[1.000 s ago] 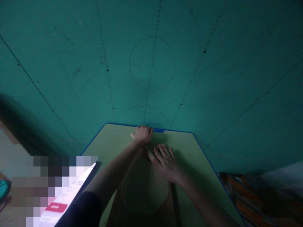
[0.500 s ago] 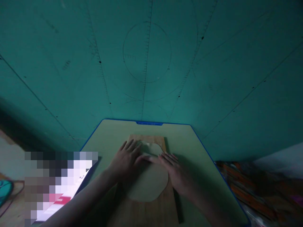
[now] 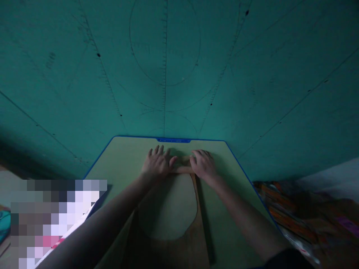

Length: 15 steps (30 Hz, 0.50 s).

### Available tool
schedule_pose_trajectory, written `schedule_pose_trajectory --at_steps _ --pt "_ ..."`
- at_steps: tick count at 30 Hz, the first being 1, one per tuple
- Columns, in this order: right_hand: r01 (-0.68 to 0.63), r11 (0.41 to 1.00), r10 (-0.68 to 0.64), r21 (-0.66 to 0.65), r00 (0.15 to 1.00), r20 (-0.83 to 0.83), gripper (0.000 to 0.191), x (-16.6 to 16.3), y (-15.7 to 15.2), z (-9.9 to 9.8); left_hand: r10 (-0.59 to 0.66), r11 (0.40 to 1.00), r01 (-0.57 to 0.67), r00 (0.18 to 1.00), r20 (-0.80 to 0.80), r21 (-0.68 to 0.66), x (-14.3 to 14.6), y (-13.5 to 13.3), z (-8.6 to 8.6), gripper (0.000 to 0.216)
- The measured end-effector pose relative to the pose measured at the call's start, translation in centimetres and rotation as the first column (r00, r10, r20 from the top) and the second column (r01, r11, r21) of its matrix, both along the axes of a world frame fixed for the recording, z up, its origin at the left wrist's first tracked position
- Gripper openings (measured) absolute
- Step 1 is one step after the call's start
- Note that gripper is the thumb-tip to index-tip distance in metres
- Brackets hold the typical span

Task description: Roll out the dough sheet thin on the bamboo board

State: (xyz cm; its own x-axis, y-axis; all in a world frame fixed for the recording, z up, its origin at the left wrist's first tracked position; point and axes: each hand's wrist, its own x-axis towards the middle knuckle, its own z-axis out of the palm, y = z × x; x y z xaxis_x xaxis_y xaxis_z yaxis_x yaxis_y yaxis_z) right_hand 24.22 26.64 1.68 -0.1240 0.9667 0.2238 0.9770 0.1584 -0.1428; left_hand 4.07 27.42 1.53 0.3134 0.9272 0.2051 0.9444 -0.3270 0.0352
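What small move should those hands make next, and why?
Probably ease the rolling pin nearer, over the flat dough: the left hand and right hand are both on the pin at the dough's far end, and most visible dough lies on its near side.

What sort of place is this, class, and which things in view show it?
Probably a makeshift food-preparation spot at home or in a workroom: a flat, pale sheet, apparently dough, lies on a wooden board on a blue-edged table, before a green wall marked with ruled lines.

No legible text or numbers, only tiny marks [image 3: 171,141] on the blue strip [image 3: 183,141]
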Motion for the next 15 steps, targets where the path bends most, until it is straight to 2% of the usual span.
schedule_pose_trajectory --at_steps 3,6,10,15 --pt "0.087 0.996 -0.086 -0.031 0.996 0.035 0.033 -0.4 1.9 1.1 0.015 1.000 -0.015 1.000 0.019 -0.001 0.3 2.4 0.5 0.055" --pt "0.131 0.991 -0.130 -0.019 0.991 0.040 0.034 -0.7 2.6 1.8 0.039 0.999 -0.039 0.998 0.042 0.011 0.5 3.1 0.9 0.052" --pt "0.090 0.995 -0.089 -0.035 0.995 0.035 0.032 -0.7 0.1 1.3 0.023 0.999 -0.025 0.999 0.047 0.029 0.0 0.3 0.6 0.053" --pt "-0.071 0.996 0.071 -0.045 0.997 -0.006 0.034 -0.1 -5.4 -0.3 -0.025 0.999 0.025 0.999 0.021 0.040 -0.8 -4.2 -0.3 0.054"
